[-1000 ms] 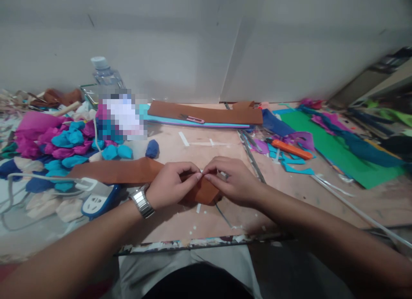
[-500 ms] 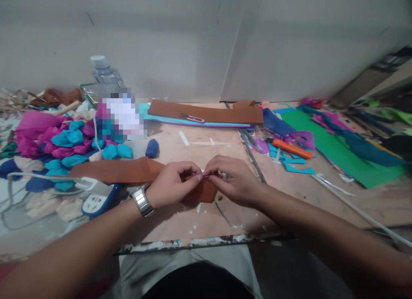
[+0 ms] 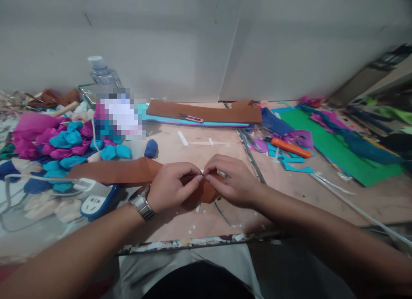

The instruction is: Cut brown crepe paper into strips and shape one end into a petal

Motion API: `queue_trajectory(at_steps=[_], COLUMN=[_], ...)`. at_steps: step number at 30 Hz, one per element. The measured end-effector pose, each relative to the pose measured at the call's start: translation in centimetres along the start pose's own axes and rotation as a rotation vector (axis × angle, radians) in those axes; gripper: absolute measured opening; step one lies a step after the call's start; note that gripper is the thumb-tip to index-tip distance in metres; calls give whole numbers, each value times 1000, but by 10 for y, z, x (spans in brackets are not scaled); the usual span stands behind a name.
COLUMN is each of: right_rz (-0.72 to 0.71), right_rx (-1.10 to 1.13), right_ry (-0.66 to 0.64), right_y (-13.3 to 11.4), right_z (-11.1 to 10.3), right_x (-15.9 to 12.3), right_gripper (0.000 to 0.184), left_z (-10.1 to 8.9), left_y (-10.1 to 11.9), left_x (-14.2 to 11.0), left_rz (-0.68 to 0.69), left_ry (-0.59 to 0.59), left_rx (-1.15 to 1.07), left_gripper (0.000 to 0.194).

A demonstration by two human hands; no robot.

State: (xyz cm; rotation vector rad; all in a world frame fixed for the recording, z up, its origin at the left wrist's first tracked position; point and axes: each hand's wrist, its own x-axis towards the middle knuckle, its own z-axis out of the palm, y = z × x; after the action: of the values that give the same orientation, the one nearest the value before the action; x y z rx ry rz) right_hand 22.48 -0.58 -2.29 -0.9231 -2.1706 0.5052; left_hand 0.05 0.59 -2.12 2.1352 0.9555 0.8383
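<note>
A long brown strip of sheet material (image 3: 117, 171), like craft foam or felt, lies across the table and runs under my hands. My left hand (image 3: 174, 185), with a metal watch (image 3: 142, 206) on its wrist, pinches the strip's upper edge between thumb and fingers. Right against it, my right hand (image 3: 230, 179) is closed in a pinch on the same edge, the fingertips of both hands almost touching. Below the fingers the strip's end (image 3: 206, 192) hangs toward the table. Whatever small detail lies between the fingertips is hidden.
Blue, pink and cream bundles (image 3: 64, 140) crowd the left, beside a power strip (image 3: 98, 202) and a bottle (image 3: 103, 73). Behind my hands lie stacked brown sheets (image 3: 206, 112) with pink-handled thread snips (image 3: 193, 118). To the right are an orange cutter (image 3: 291, 148) and a green sheet (image 3: 347, 153).
Both hands keep their pinch on the brown strip with only slight finger movement. The whole view has shifted a little.
</note>
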Motion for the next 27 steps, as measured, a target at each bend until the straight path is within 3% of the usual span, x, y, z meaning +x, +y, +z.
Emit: queue_trajectory(at_steps=[11, 23, 27], right_rz=[-56, 64, 36], right_rx=[-58, 18, -1], right_ry=[-36, -24, -25], right_y=[-1, -1, 3], right_z=[-3, 3, 3], right_x=[1, 1, 1], right_gripper=[8, 8, 7], left_z=[-1, 4, 4], left_y=[1, 0, -4], left_x=[0, 0, 2], left_rz=[52, 45, -3], left_ry=[5, -22, -37], left_rx=[36, 19, 46], left_gripper=[15, 17, 17])
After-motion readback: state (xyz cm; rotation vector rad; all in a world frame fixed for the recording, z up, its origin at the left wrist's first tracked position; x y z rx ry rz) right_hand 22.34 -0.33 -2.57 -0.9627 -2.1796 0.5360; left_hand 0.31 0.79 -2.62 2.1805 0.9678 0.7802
